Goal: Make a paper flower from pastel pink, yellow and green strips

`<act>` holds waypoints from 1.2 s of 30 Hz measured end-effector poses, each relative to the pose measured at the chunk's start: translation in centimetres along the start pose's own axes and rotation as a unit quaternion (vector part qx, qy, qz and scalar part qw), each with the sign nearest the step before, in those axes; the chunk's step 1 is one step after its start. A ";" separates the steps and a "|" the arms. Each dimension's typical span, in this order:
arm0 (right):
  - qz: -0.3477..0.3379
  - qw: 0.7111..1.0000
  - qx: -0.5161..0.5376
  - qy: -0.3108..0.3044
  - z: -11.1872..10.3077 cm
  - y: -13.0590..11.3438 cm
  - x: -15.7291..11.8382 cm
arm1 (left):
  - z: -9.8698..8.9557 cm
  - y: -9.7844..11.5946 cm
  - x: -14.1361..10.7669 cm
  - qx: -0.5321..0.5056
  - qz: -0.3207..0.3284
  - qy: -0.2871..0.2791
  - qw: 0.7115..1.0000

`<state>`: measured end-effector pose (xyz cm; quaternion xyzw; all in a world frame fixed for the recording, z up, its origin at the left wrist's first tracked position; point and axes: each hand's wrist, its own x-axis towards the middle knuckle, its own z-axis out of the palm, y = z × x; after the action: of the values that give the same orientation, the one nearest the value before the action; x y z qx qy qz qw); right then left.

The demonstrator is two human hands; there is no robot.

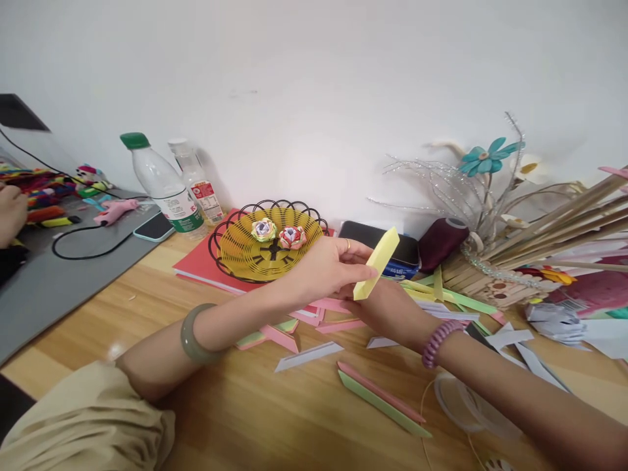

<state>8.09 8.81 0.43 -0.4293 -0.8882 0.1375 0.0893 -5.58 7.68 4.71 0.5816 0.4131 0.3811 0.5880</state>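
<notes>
My left hand [330, 267] pinches a folded yellow paper strip [377, 263] between thumb and fingers, holding it tilted above the table. Behind and below it, my right hand [385, 306] reaches across toward the loose strips; its fingers are mostly hidden by my left hand. Pink folded strips [338, 325] lie just under both hands. On the wood nearer to me are a white folded strip [310, 356] and a green strip [383, 402] beside a pink one [385, 390]. More green and yellow strips [461, 299] lie to the right of my right hand.
A yellow woven basket [235, 245] holding two folded paper balls [278, 233] sits on a red book [193, 265]. Bottles [164, 190] stand behind, left. At right are a dark thread cone [444, 243], a stick planter [490, 281] and a tape roll [473, 405]. Another person's hand [12, 212] shows far left.
</notes>
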 end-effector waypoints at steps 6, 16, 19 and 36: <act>0.041 0.997 0.030 0.065 -3.5 1.9 -1.3 | -0.2 0.2 -0.1 -0.110 0.148 0.077 0.980; 0.204 0.913 0.334 0.114 -5.1 -0.4 -6.6 | 2.6 -2.4 -0.3 -0.032 0.032 0.019 0.999; 0.202 0.920 0.320 0.103 -4.4 -1.1 -7.3 | 3.3 -2.4 -1.0 -0.018 0.025 -0.037 0.999; 0.201 0.937 0.251 0.135 -3.4 -1.0 -6.9 | 3.1 -2.1 -1.3 -0.040 0.025 -0.024 0.999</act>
<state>12.51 3.39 3.72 -0.5773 -0.6993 0.3116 0.2839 -3.27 5.30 2.64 0.5769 0.3686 0.3974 0.6111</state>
